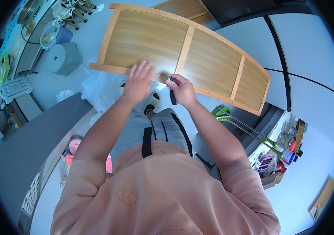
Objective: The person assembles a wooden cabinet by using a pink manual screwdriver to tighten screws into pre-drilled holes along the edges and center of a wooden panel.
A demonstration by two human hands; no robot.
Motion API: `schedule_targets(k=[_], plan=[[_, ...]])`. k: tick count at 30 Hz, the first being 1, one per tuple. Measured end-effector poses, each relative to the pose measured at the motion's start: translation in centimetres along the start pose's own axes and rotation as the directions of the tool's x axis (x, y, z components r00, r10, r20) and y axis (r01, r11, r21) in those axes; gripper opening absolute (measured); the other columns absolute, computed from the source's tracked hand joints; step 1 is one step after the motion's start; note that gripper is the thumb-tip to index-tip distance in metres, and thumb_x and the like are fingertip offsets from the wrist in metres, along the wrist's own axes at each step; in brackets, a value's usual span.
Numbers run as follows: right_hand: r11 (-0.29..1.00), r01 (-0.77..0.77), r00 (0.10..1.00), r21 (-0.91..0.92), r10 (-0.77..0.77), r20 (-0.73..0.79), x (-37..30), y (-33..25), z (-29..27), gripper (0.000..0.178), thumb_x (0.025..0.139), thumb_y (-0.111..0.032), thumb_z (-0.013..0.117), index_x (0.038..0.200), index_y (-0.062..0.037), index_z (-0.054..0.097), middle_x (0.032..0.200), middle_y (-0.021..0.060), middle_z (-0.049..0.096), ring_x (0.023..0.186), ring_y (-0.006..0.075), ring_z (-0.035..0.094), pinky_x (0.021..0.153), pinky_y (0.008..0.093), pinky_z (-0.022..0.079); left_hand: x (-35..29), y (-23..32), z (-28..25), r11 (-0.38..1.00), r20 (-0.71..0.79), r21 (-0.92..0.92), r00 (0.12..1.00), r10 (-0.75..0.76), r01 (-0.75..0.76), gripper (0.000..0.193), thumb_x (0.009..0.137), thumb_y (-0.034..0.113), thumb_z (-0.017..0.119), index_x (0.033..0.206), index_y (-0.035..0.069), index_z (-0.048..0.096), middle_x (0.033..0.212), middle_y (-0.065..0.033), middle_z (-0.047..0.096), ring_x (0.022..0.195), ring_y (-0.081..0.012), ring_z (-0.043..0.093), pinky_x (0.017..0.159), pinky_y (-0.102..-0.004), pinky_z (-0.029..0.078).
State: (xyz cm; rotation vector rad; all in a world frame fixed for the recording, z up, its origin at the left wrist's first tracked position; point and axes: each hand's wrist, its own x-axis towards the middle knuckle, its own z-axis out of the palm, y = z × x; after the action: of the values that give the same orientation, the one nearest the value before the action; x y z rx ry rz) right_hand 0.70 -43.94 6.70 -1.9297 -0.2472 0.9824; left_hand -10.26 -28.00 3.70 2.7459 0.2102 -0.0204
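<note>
A long wooden panel [147, 37] in a pale frame, with two crossbars, lies in front of me. Over its near rail my left hand [137, 85] is stretched out, fingers straight and nothing in them. Whether the palm touches the wood I cannot tell. To its right, my right hand [184, 90] is closed around a small black-handled tool [173, 98]. Its upper end shows between thumb and fingers beside the rail, and its exact kind is not clear. My feet in light shoes [153, 101] stand just below the panel's near edge.
A grey-green stool [63, 58] and a bin [49, 35] stand at the left, with clear plastic sheeting [100, 88] near my legs. A grey tabletop [29, 137] curves along my left. At the right, green-ended rods [249, 129] lie near a box of small items [273, 168].
</note>
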Motion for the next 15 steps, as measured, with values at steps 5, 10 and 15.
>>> schedule_targets(k=[5, 10, 15], plan=[[0.998, -0.024, 0.998, -0.058, 0.021, -0.053, 0.5, -1.4, 4.3, 0.027, 0.083, -0.017, 0.07, 0.103, -0.0009, 0.063, 0.084, 0.0106, 0.069, 0.073, 0.0153, 0.063, 0.069, 0.0283, 0.05, -2.7, -4.8, -0.8, 0.993, 0.016, -0.017, 0.994, -0.113, 0.113, 0.062, 0.077, 0.018, 0.064, 0.135, 0.01, 0.042, 0.143, -0.0059, 0.037, 0.136, -0.0253, 0.029, 0.112, -0.0431, 0.021], [0.988, 0.044, 0.991, -0.15, -0.062, -0.118, 1.3, -2.0, 7.4, 0.027, 0.081, -0.018, 0.071, 0.102, -0.0024, 0.064, 0.084, 0.0121, 0.068, 0.073, 0.0195, 0.065, 0.069, 0.0296, 0.05, -3.4, -7.1, -1.1, 0.998, 0.127, -0.061, 0.991, 0.033, -0.025, 0.071, 0.076, 0.014, 0.065, 0.141, 0.013, 0.035, 0.148, -0.0064, 0.03, 0.137, -0.0253, 0.028, 0.112, -0.0418, 0.022], [0.905, 0.104, 0.95, -0.411, -0.213, -0.229, 1.2, -1.6, 8.6, 0.03, 0.078, -0.02, 0.072, 0.103, -0.0066, 0.065, 0.091, 0.0132, 0.067, 0.078, 0.0271, 0.065, 0.071, 0.0341, 0.052, -3.0, -7.7, -0.3, 0.994, 0.157, 0.003, 0.982, 0.105, -0.106, 0.075, 0.076, 0.012, 0.063, 0.143, 0.016, 0.032, 0.15, -0.0042, 0.027, 0.138, -0.0235, 0.026, 0.113, -0.0408, 0.02]])
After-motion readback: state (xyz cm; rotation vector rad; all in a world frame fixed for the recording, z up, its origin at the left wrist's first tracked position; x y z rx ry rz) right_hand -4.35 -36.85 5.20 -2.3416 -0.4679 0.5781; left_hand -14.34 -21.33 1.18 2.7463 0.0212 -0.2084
